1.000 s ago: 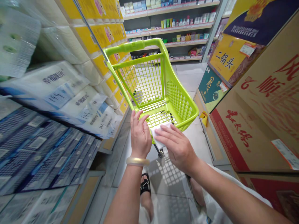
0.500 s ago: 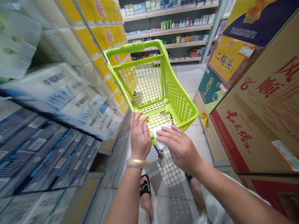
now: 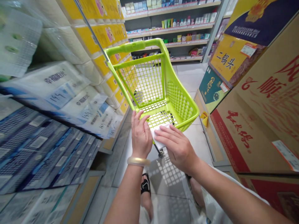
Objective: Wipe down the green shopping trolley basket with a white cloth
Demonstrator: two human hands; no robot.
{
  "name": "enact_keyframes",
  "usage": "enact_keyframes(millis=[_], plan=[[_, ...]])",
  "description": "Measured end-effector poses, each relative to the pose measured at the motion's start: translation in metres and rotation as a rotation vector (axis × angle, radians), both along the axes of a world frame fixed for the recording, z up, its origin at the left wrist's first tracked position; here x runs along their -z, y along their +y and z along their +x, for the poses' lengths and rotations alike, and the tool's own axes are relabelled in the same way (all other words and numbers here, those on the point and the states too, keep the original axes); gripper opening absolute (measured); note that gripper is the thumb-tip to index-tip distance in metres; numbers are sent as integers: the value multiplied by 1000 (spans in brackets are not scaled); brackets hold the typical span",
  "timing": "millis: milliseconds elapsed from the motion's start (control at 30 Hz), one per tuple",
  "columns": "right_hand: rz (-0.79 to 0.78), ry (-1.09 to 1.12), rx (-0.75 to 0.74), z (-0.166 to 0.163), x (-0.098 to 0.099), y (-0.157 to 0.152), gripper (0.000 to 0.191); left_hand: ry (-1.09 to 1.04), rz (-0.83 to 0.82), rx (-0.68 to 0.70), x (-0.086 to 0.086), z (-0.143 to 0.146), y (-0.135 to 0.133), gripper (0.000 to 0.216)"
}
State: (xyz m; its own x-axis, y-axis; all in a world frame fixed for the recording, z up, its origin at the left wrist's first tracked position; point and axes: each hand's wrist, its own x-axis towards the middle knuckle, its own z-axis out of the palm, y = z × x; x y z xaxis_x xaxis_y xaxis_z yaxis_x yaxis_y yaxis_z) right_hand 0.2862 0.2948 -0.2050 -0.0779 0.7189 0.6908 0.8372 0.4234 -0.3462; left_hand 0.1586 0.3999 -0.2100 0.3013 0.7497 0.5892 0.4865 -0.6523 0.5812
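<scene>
A lime-green plastic shopping cart [image 3: 181, 107] stands in front of me, its basket of open lattice and its handle at the far end. My left hand [image 3: 141, 137], with a gold-coloured bangle at the wrist, holds the near left corner of the basket rim, fingers bent over it. Beside it, my right hand [image 3: 178, 144] presses a folded white wipe [image 3: 159, 140] against the near rim, fingers lying together across it. Part of the wipe and the rim beneath are hidden by the fingers.
Packs of tissue paper [image 3: 77, 99] are stacked on the left, with yellow paper packs [image 3: 102, 37] behind. Cardboard cartons [image 3: 254, 118] rise close on the right. Shelves of bottles and boxes [image 3: 182, 28] cross the far end. A caster [image 3: 161, 153] shows below the basket.
My right hand and the wipe have shifted slightly left along the near rim. The left hand keeps its place on the corner, and the cart stays almost still.
</scene>
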Motion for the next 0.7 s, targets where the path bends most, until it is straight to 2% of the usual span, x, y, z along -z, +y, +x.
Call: enact_keyframes(millis=[167, 267, 367, 533, 700], plan=[[47, 88, 258, 40, 2, 8, 43, -59, -61, 61, 1, 0, -4, 38], [65, 111, 353, 61, 4, 10, 46, -113, -81, 66, 4, 0, -10, 44], [77, 124, 401, 65, 7, 10, 48, -80, -27, 40, 5, 0, -16, 44], [78, 143, 407, 60, 8, 11, 47, 131, 178, 63, 5, -2, -24, 53], [150, 183, 470, 74, 4, 9, 43, 216, 161, 35, 6, -5, -24, 47]])
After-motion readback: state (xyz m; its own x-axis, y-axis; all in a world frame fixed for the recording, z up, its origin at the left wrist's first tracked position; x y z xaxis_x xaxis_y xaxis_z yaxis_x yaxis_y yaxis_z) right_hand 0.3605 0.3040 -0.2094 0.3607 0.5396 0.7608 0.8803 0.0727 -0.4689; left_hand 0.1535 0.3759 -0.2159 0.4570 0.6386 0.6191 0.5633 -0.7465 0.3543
